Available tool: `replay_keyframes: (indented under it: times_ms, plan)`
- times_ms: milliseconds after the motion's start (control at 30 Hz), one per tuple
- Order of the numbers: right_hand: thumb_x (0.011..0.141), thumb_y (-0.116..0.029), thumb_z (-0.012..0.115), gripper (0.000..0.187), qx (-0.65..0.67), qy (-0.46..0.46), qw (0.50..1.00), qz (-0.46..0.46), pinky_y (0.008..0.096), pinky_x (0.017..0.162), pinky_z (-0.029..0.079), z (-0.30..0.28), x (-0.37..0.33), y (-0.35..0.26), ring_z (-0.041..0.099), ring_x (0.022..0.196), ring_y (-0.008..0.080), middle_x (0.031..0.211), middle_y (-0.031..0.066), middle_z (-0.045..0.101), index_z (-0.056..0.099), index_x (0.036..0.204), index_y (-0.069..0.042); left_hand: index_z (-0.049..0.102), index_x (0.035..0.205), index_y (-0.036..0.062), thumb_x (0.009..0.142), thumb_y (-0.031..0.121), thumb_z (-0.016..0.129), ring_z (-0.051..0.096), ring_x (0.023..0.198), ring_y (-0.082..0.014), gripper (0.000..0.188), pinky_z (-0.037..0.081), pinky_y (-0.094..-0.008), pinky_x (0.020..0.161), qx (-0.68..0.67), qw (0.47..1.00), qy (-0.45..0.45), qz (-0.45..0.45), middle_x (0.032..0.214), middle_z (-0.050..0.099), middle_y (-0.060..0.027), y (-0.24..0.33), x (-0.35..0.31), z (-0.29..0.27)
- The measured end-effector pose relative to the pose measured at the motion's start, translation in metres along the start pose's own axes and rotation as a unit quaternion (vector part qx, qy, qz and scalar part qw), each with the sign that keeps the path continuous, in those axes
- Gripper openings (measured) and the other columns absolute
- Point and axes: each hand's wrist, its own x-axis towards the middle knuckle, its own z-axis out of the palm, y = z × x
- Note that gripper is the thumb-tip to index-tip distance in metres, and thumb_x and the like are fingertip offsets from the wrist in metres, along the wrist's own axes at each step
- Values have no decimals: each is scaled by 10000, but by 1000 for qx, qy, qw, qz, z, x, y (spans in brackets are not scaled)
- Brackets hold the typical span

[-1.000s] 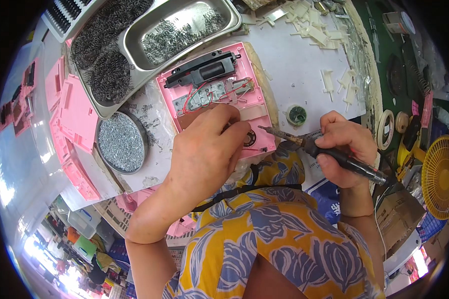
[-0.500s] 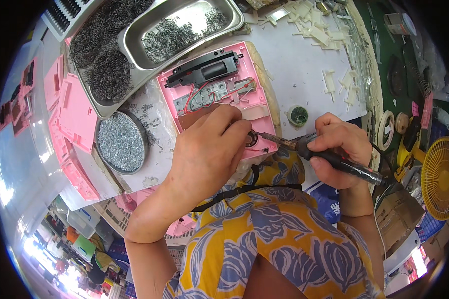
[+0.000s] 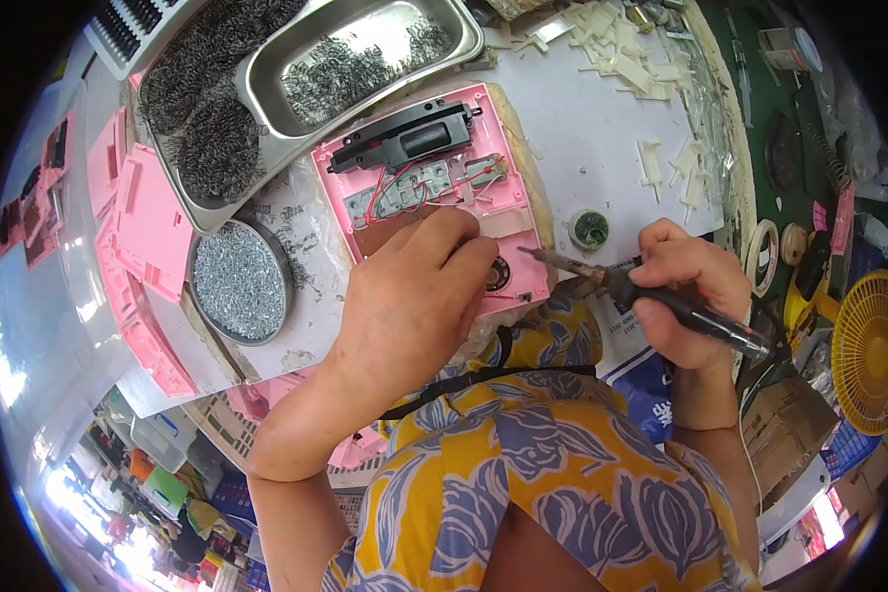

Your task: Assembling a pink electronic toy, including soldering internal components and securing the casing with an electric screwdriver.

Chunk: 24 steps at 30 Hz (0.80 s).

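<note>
My right hand [image 3: 691,291] grips a soldering iron [image 3: 715,324] by its black handle. The iron's tip points left, over the right edge of a pink plastic housing [image 3: 525,202]. Across the housing's lower part lies my left hand [image 3: 405,286], fingers curled and pressed together; what they pinch is hidden. Beside those fingertips a round black speaker [image 3: 498,274] shows in part. Inside the housing are a black mechanism [image 3: 405,138], a grey metal plate [image 3: 395,194] and thin red wires. A small round pot [image 3: 590,230] with dark green contents stands right of the housing.
Metal trays [image 3: 252,84] of dark springs stand at the back left, a round tin [image 3: 284,296] of small metal parts below them. Pink panels [image 3: 148,237] lie further left. White plastic pieces [image 3: 631,59] are scattered back right. A yellow fan [image 3: 868,353] is at far right.
My right hand has drawn the soldering iron a little to the right and up, its tip now away from the speaker. The left hand stays nearly still.
</note>
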Motion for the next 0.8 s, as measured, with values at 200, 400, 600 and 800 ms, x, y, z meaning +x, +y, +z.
replay_keyframes:
  times_ms: [200,400,600,800]
  plan:
    - [755,-94,814,239,11,42,999,-19,275,592,404,-4,-3,3,496,625,146,722,83,624,697,931,16,669,1024,71,752,52,737,669,893,-284,281,565,-405,712,5,1000,-8,0,1048,624,-80,0,-1,0]
    - [750,-86,811,240,18,55,998,-37,293,618,423,-5,-1,4,490,616,156,696,75,617,694,934,15,686,1038,63,784,74,770,659,802,-279,268,547,-382,665,-22,997,68,9,961,624,-82,5,1,-5]
    - [741,-70,809,235,17,64,997,-47,310,639,441,-7,2,5,492,610,171,665,66,605,691,928,11,722,965,48,812,81,794,604,719,-265,172,485,-374,618,73,986,140,-59,857,588,-80,5,31,-19]
    - [744,-61,806,232,8,70,996,-50,302,623,441,-12,2,6,510,622,177,689,77,619,689,931,11,744,911,49,789,60,809,590,766,-262,139,464,-377,692,108,984,143,-5,860,601,-79,-4,39,-13]
